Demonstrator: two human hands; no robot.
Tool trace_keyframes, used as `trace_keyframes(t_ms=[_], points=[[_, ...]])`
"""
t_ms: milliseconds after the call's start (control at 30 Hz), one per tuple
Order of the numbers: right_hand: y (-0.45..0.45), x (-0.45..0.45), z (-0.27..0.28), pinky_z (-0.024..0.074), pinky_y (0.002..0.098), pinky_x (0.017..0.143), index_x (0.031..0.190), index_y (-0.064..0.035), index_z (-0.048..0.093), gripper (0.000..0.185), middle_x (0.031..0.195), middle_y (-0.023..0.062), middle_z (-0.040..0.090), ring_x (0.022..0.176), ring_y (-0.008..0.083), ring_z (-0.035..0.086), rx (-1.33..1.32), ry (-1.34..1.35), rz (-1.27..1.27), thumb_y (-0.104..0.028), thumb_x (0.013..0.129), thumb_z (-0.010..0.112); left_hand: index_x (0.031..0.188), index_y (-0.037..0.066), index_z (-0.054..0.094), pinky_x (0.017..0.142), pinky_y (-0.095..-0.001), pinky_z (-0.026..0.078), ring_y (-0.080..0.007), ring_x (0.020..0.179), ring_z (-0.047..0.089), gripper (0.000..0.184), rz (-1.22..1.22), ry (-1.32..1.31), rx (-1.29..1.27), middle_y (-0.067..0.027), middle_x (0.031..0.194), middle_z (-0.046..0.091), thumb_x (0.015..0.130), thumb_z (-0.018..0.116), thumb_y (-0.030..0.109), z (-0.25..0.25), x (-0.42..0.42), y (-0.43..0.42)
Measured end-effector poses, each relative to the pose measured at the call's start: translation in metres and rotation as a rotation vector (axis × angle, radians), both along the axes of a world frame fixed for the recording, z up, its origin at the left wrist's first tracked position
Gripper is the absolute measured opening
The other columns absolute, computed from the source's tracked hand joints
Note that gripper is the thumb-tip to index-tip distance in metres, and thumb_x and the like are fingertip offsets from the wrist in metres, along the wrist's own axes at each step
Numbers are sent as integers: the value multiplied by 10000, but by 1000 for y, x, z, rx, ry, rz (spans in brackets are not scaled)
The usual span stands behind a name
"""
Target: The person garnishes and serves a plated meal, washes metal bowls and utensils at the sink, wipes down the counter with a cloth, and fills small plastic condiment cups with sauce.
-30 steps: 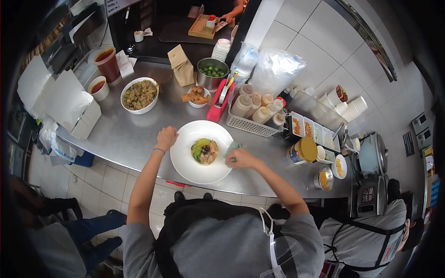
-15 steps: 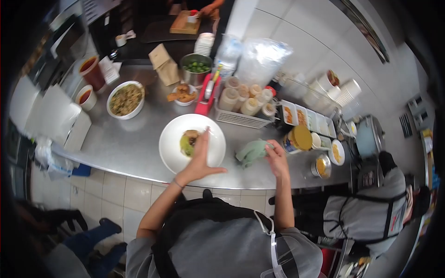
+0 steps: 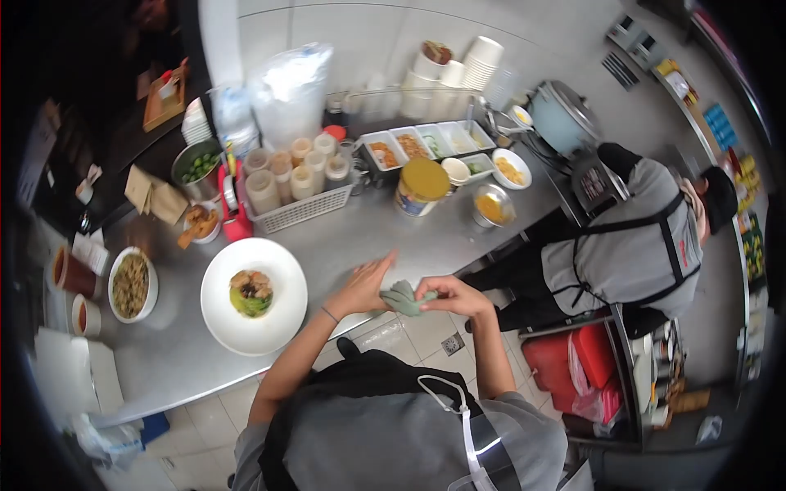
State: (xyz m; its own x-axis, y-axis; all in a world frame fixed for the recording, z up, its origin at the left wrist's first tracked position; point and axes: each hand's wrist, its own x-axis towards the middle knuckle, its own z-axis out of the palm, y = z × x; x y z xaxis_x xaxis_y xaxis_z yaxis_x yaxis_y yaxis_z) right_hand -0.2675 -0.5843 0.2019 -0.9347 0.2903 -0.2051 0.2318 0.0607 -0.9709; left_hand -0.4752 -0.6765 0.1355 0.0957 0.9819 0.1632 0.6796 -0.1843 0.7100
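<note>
My right hand (image 3: 455, 295) pinches a folded pale green cloth (image 3: 404, 299) in front of the counter's edge. Against the cloth's left side is my left hand (image 3: 362, 288), its fingers stretched out and pointing up to the right; whether it touches the cloth I cannot tell for sure. To the left of my hands, a wide white bowl (image 3: 214, 321) sits on the steel counter (image 3: 327, 245). Food (image 3: 250, 293) with brown pieces on top and green below lies in the bowl's middle.
Squeeze bottles stand in a white basket (image 3: 304, 211) behind the bowl. Beyond my hands are a gold-lidded jar (image 3: 422, 186), a metal bowl (image 3: 494, 206) and a topping tray (image 3: 426, 144). A co-worker (image 3: 626, 237) stands at right, by an open drawer (image 3: 581, 372).
My view has turned right. My left hand has left the bowl and come over to the cloth. My right hand still holds the cloth, now nearer the counter's front edge.
</note>
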Motion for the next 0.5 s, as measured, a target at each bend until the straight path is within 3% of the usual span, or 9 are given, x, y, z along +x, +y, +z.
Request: trace_keyframes(t_ms=[67, 100, 167, 200, 267, 367, 400, 467, 500], points=[[4, 36, 5, 389, 184, 654, 901, -15, 569, 127, 826, -18, 555, 754, 34, 494, -27, 46, -65, -22, 787, 625, 1323, 104, 366, 927, -382, 342, -275, 1136, 443, 835, -356, -330, -346, -149, 1204, 488, 616, 774, 280, -35, 0, 19], [7, 55, 6, 389, 184, 654, 901, -15, 569, 127, 826, -18, 555, 754, 34, 494, -22, 49, -96, -22, 787, 625, 1323, 104, 366, 927, -382, 342, -275, 1136, 443, 835, -386, -321, -348, -149, 1204, 488, 616, 774, 280, -34, 7, 23], [12, 86, 2, 409, 194, 675, 869, -11, 581, 155, 831, -14, 564, 771, 56, 518, -5, 35, -151, 39, 737, 645, 1123, 92, 567, 904, -325, 367, -219, 1078, 495, 479, -406, -461, -545, -117, 1134, 551, 685, 725, 205, -30, 19, 24], [10, 96, -1, 409, 194, 675, 869, -11, 581, 155, 831, -14, 564, 771, 56, 518, -4, 37, -163, 39, 737, 645, 1123, 92, 567, 904, -325, 367, -219, 1078, 495, 479, -417, -456, -548, -117, 1134, 551, 685, 725, 205, -24, 27, 22], [6, 111, -7, 405, 193, 676, 848, -19, 584, 169, 831, -8, 563, 769, 60, 516, -35, 37, -285, 42, 710, 660, 1095, 54, 571, 902, -317, 375, -218, 1054, 501, 446, -440, -395, -37, -104, 1123, 552, 703, 725, 201, -7, 51, 21], [-4, 106, -7, 391, 187, 668, 814, -32, 579, 177, 820, -13, 556, 744, 62, 507, -44, 102, -283, -10, 685, 698, 1032, 24, 588, 883, -314, 384, -213, 1017, 507, 399, -466, -515, 131, -102, 1090, 558, 706, 729, 205, -3, 88, 17], [-5, 105, -9, 382, 183, 658, 805, -35, 576, 187, 810, -14, 549, 735, 58, 501, -31, 180, -258, -30, 677, 712, 1032, 24, 588, 883, -314, 384, -213, 1017, 507, 399, -466, -516, 130, -102, 1090, 558, 706, 729, 205, -4, 88, 18], [0, 106, -13, 376, 188, 659, 806, -40, 578, 183, 804, -11, 542, 742, 61, 496, -66, 277, -199, -55, 685, 715, 1006, 1, 578, 861, -297, 390, -179, 972, 521, 412, -611, -498, -112, -90, 1027, 578, 691, 745, 207, -6, 84, 23], [3, 105, -16, 371, 193, 659, 806, -45, 580, 181, 798, -9, 534, 749, 64, 491, -98, 374, -138, -80, 694, 718, 957, -14, 571, 795, -260, 404, -129, 882, 533, 381, -562, -506, -288, -66, 928, 604, 691, 749, 192, -8, 78, 22]])
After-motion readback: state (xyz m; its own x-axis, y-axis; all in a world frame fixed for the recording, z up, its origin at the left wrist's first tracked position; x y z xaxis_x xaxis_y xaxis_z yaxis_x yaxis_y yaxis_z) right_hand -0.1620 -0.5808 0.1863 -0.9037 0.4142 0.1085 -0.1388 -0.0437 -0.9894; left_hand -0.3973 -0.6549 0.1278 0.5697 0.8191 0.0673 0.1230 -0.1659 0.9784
